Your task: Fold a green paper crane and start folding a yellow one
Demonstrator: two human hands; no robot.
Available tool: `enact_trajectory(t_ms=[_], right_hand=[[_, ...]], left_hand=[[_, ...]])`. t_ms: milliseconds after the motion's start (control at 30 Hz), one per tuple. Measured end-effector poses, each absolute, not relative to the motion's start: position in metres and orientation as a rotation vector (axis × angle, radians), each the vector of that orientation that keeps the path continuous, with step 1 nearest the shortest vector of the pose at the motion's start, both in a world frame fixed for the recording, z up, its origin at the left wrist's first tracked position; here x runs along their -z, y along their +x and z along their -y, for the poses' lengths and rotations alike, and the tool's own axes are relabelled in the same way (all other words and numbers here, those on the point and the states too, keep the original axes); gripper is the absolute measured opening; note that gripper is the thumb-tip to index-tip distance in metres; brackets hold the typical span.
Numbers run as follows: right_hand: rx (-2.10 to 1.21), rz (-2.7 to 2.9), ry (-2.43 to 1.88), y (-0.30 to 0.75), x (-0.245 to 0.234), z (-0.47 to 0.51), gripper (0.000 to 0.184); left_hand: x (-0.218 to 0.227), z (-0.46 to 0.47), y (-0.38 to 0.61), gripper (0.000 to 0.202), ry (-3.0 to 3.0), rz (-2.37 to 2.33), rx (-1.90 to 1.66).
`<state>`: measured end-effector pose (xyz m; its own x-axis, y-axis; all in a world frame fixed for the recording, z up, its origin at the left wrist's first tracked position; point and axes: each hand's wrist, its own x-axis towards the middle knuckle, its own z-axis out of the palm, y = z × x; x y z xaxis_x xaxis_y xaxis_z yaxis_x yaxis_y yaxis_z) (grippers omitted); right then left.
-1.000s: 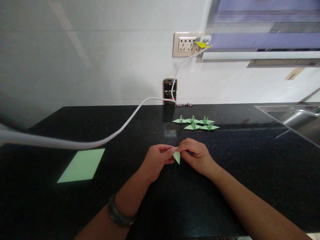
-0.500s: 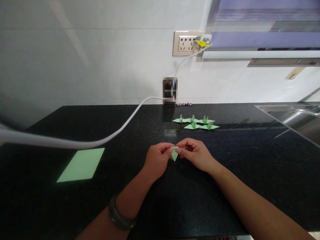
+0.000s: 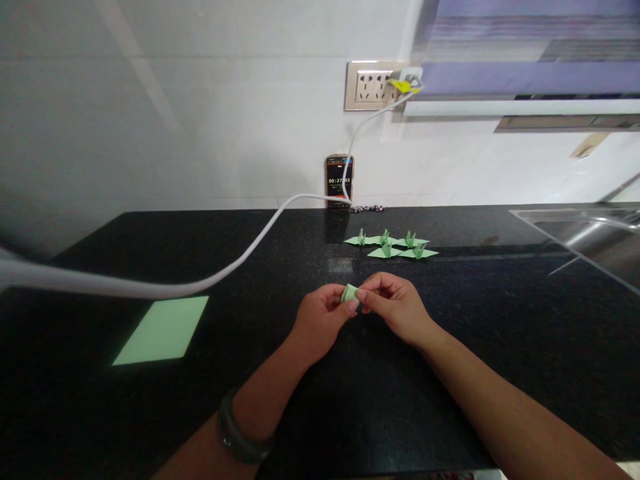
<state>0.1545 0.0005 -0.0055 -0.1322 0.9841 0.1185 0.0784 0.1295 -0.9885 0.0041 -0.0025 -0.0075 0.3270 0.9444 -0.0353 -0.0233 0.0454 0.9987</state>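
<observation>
A small piece of folded green paper (image 3: 349,292) is pinched between my two hands, just above the dark counter. My left hand (image 3: 323,320) grips it from the left, thumb in front, and hides its lower part. From the right, my right hand (image 3: 397,307) pinches its edge between thumb and fingers. Beyond the hands stand several green paper cranes (image 3: 387,250) in two rows. Off to the left lies green square paper (image 3: 163,331), flat on the counter; whether it is one sheet or a stack I cannot tell.
A white cable (image 3: 235,267) sweeps across the counter from the left to a phone (image 3: 339,181) showing a timer, propped against the wall. A beaded string (image 3: 369,209) lies beside it. A metal sink (image 3: 600,237) is at the right; a socket panel (image 3: 373,87) is on the wall.
The folded paper has turned in my fingers: its downward point no longer shows, and its top now stands up tilted. My left thumb has shifted right across it.
</observation>
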Motion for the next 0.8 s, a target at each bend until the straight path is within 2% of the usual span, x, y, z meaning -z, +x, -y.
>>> enact_trajectory(t_ms=[300,467,800], right_hand=[[-1.239,1.453,-1.1,0.154,0.009,-0.001,0.019],[-1.244,1.521,-1.093,0.154,0.009,-0.001,0.02],[-1.152,1.416,-1.143,0.152,0.011,-0.001,0.022]], left_hand=[[0.007,0.003,0.002,0.02,1.58,-1.122,-0.906],[-0.001,0.005,0.0,0.025,1.776,-1.2,-0.895],[0.01,0.005,0.004,0.023,1.656,-1.176,-0.873]])
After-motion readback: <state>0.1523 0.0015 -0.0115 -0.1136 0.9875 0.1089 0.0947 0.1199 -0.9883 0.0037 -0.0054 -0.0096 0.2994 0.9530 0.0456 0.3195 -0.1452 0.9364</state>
